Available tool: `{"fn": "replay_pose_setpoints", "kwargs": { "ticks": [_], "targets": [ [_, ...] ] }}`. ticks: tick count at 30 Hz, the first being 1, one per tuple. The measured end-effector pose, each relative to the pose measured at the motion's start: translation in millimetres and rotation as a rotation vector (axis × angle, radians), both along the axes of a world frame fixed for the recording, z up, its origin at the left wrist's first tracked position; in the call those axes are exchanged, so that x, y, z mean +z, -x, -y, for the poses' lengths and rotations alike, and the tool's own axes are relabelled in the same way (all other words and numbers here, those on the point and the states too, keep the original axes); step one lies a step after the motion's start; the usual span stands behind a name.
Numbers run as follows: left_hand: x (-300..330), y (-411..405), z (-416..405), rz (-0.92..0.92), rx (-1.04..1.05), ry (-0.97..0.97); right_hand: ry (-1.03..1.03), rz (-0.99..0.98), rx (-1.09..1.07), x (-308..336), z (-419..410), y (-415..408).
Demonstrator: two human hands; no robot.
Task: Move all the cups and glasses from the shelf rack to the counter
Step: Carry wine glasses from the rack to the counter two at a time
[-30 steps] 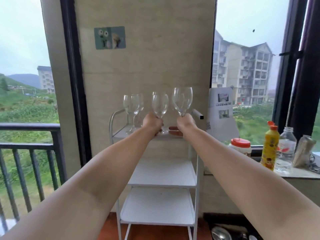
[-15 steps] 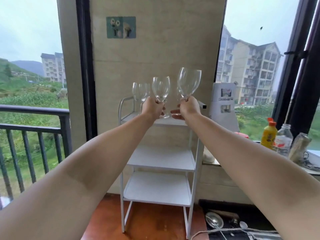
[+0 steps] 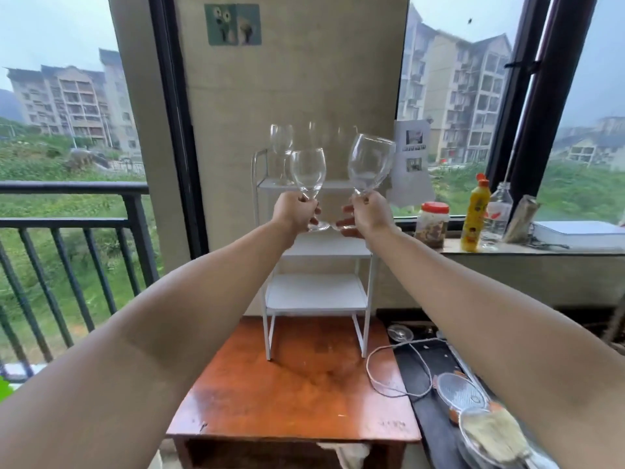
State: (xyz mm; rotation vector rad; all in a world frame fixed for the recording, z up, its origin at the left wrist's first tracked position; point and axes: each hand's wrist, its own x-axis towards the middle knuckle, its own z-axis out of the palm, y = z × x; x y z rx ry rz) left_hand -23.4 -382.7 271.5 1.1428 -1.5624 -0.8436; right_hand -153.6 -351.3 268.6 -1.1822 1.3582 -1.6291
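My left hand (image 3: 297,211) grips the stem of a clear wine glass (image 3: 308,171), held upright in front of the white shelf rack (image 3: 317,292). In my right hand (image 3: 367,212) is a second wine glass (image 3: 370,164), tilted a little to the right. Both glasses are off the rack, at about the height of its top shelf. Another wine glass (image 3: 281,143) stands on the top shelf at the left, and faint blurred glass shapes show further right behind it. The rack stands on a reddish wooden table (image 3: 297,394).
A stone counter ledge (image 3: 527,249) runs to the right under the window with a red-lidded jar (image 3: 432,224), a yellow bottle (image 3: 475,214), a clear bottle (image 3: 498,216) and a white box (image 3: 581,233). A black balcony railing (image 3: 67,238) is on the left. A white cord (image 3: 399,370) and strainers (image 3: 460,394) lie lower right.
Both hands have lifted their glasses off the top shelf and drawn them back toward me. The view has pulled away, showing the wooden table under the rack.
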Motion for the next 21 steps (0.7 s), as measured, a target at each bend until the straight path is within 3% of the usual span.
{"fn": "replay_pose_setpoints", "kwargs": {
  "ticks": [10,21],
  "targets": [
    [-122.8,-20.4,-113.7,0.048,-0.174,-0.313,-0.232,0.106,-0.095,-121.1,-138.3,1.6],
    [-240.8,12.9,-217.5,0.194,-0.415,-0.616,-0.511,0.336,-0.245,-247.4,-288.1,27.8]
  ]
}}
